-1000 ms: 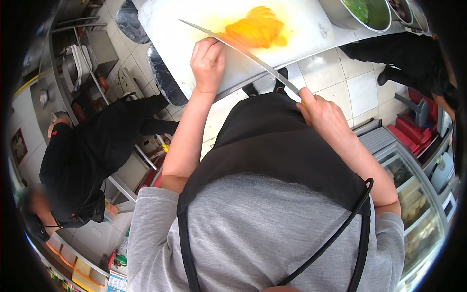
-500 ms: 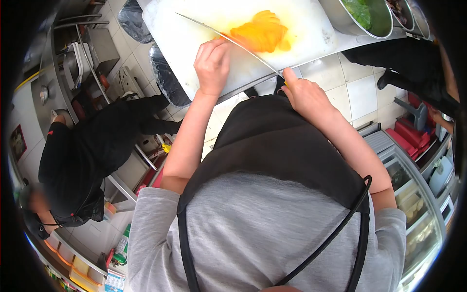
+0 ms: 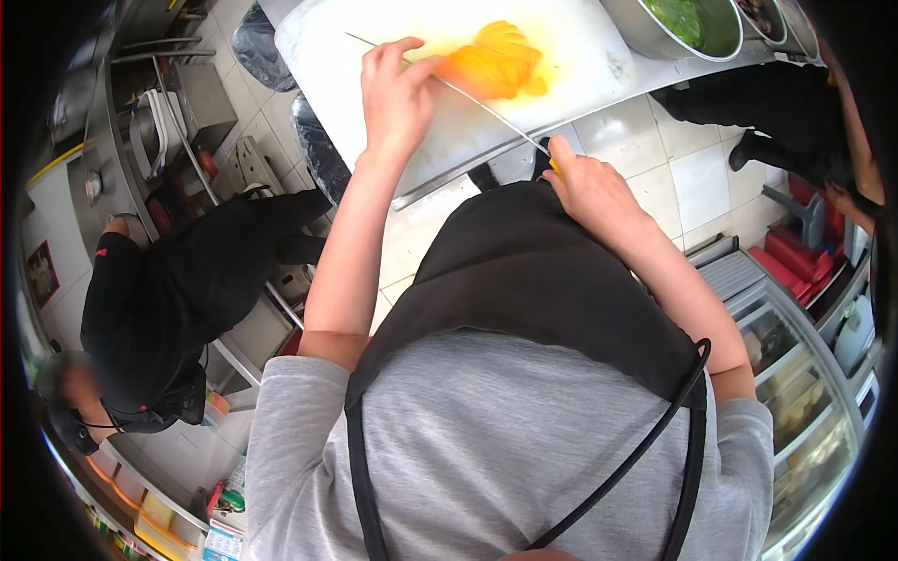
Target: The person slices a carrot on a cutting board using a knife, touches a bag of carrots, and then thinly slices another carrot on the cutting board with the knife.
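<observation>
My right hand is closed around the yellow handle of a long knife. Its thin blade slants up and left over a white cutting board. A heap of thin, bright orange slices lies just beyond the blade; what food they are I cannot tell. My left hand is at the far part of the blade, left of the slices. Its thumb and fingers are spread apart, partly covering the blade, and I cannot tell whether they touch it. No object shows in that hand.
Metal containers stand at the board's right, one holding leafy greens. Black plastic-covered bundles sit beyond the board's left edge. A person in black is at a counter on the left; another person's dark-clothed legs are at right. A glass-topped cabinet stands lower right.
My left hand has opened from a closed, bent-finger shape and shifted slightly left. The knife has stayed in my right hand, nearly in place. The view has shifted a little.
</observation>
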The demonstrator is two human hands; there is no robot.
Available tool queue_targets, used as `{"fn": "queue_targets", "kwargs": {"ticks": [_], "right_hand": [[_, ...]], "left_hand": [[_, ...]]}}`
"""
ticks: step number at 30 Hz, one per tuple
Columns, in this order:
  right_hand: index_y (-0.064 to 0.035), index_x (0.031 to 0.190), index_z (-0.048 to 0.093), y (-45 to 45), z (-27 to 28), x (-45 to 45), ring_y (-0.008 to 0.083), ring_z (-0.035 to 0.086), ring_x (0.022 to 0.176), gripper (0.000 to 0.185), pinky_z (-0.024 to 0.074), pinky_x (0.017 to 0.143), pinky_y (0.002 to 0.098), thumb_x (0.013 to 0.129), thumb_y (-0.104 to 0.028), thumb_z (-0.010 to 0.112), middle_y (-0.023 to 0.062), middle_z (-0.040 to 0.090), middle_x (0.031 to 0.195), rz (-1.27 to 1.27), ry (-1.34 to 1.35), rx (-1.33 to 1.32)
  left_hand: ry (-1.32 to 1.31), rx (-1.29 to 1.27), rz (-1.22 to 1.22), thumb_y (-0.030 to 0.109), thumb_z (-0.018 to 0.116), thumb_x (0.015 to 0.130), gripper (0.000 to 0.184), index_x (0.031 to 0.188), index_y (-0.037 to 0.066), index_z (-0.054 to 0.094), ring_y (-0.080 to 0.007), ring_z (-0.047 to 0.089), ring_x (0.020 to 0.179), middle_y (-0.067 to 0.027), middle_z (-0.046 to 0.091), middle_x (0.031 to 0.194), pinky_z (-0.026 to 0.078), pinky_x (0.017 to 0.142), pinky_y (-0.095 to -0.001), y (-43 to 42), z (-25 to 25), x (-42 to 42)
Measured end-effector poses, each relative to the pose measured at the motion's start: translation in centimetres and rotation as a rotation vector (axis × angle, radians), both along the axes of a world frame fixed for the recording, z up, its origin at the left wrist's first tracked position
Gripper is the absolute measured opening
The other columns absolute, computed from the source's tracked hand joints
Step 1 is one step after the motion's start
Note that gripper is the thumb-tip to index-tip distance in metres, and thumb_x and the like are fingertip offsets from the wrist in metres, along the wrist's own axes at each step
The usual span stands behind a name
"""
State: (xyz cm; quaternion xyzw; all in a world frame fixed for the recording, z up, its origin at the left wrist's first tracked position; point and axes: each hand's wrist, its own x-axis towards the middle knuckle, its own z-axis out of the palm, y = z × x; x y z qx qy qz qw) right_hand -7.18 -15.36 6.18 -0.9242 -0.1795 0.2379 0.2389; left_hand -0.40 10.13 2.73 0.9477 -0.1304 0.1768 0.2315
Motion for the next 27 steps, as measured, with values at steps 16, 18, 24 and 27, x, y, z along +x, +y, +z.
{"fn": "queue_targets", "kwargs": {"ticks": [16,18,24,27], "right_hand": [[-0.0042,0.098,0.041,-0.4,2.6,-1.3,0.0404,0.063,0.063,0.019,0.051,0.055,0.0496,0.09,-0.013,0.057,0.0216,0.061,0.068,0.038,-0.068,-0.118],[-0.0047,0.097,0.041,-0.6,3.3,-2.1,0.0395,0.063,0.062,0.019,0.0513,0.054,0.0489,0.091,-0.014,0.057,0.0205,0.061,0.068,0.045,-0.091,-0.127],[-0.006,0.097,0.041,-1.0,4.1,-2.8,0.0378,0.063,0.061,0.02,0.0519,0.053,0.0473,0.091,-0.015,0.057,0.018,0.059,0.066,0.05,-0.1,-0.151],[-0.0061,0.097,0.041,-0.9,4.2,-2.8,0.0376,0.063,0.061,0.02,0.0519,0.053,0.0472,0.091,-0.015,0.057,0.0176,0.059,0.065,0.051,-0.094,-0.15]], "left_hand": [[-0.179,-0.248,0.031,-0.003,0.071,0.071,0.013,0.082,0.002,0.068,-0.0261,0.063,0.083,-0.0099,0.068,0.088,0.051,0.075,-0.0336,0.0,-3.1,-2.6],[-0.194,-0.209,0.03,-0.005,0.07,0.07,0.013,0.08,0.001,0.066,-0.0277,0.062,0.082,-0.0105,0.066,0.086,0.05,0.073,-0.0339,0.2,-3.2,-2.8],[-0.218,-0.218,0.022,-0.007,0.065,0.066,0.014,0.077,0.001,0.062,-0.0288,0.061,0.083,-0.0102,0.064,0.086,0.051,0.073,-0.0355,0.2,-3.7,-2.7],[-0.213,-0.22,0.028,-0.007,0.065,0.066,0.014,0.077,0.001,0.063,-0.0288,0.061,0.083,-0.0105,0.064,0.086,0.051,0.074,-0.0354,0.3,-3.7,-2.7]]}}
